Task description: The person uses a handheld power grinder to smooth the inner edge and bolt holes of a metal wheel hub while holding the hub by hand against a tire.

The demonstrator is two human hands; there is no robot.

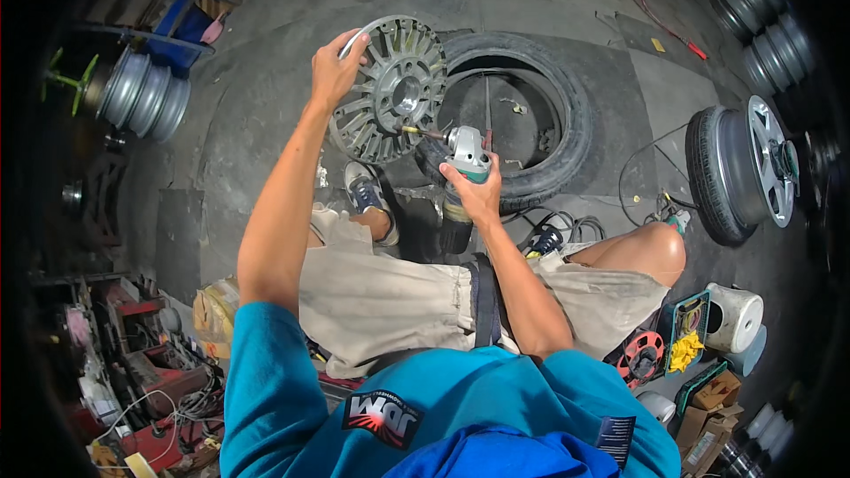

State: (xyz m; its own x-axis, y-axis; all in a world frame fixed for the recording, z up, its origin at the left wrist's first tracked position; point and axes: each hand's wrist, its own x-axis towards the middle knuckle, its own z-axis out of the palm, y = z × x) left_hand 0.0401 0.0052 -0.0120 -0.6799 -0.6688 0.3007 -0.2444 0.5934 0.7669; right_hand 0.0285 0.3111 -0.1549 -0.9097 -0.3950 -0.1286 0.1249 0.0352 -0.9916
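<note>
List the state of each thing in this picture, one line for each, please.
Left hand: gripping the rim of the wheel.
Silver spoked alloy wheel: tilted on edge, leaning on the tyre.
Right hand: closed around the grinder.
Grey handheld grinder: tip against the wheel.
Black rubber tyre: flat on the floor.

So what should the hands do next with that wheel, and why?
Probably the left hand should turn the alloy wheel slightly. The right hand holds the power tool with its tip at one spot near the spokes, so turning would bring fresh metal to it.
</note>
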